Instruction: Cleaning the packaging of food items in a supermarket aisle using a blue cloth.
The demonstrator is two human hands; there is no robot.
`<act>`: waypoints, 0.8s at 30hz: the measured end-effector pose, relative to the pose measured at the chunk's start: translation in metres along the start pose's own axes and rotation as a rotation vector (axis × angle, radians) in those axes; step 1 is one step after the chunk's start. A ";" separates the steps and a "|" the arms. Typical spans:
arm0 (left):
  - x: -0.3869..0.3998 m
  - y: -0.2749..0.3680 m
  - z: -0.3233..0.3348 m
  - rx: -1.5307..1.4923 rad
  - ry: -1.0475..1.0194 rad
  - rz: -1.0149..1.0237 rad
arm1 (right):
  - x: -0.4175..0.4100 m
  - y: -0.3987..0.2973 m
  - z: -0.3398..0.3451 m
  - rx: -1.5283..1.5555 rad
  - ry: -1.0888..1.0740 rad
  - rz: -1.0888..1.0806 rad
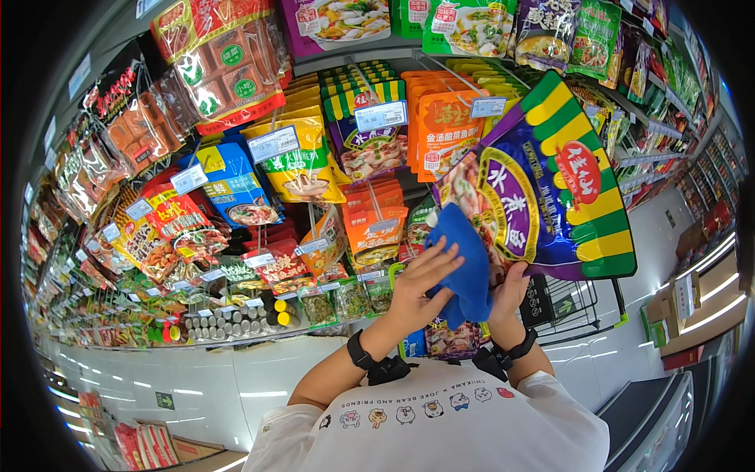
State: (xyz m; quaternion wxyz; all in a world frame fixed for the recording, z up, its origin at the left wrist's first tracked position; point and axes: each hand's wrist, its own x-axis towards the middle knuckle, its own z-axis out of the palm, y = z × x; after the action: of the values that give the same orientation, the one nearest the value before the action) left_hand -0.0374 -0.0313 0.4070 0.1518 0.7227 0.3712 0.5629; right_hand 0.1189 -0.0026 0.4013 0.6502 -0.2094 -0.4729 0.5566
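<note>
My right hand [508, 295] grips the lower edge of a large seasoning packet [531, 194] with a green-and-yellow striped top and a purple-blue body. The packet is tilted, its striped end to the right. My left hand [426, 282] rests with spread fingers on a blue cloth [463, 265], which lies against the packet's left end; whether those fingers grip the cloth is hard to tell. Similar striped packets [368, 133] hang on a hook behind, beside orange packets [446, 133].
Hanging food packets and price tags [380, 115] fill the shelves ahead. Lidded jars [286, 312] stand on the lower shelf. A shopping cart [569, 307] is close on the right, and open cartons [687, 301] are farther right.
</note>
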 end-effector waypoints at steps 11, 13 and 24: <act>-0.002 -0.014 -0.001 -0.411 0.005 -0.259 | -0.016 0.011 0.010 -0.035 -0.057 -0.119; 0.002 -0.016 -0.003 -0.559 0.217 -0.359 | -0.023 0.020 -0.012 -0.152 -0.047 -0.012; 0.025 -0.013 -0.037 -0.361 0.435 -0.258 | -0.022 0.025 -0.004 -0.201 -0.403 0.134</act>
State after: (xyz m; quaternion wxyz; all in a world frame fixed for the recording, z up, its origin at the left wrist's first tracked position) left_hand -0.0737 -0.0125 0.4281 0.2650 0.4934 0.3777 0.7373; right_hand 0.1106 -0.0141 0.3713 0.4802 -0.1886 -0.6312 0.5791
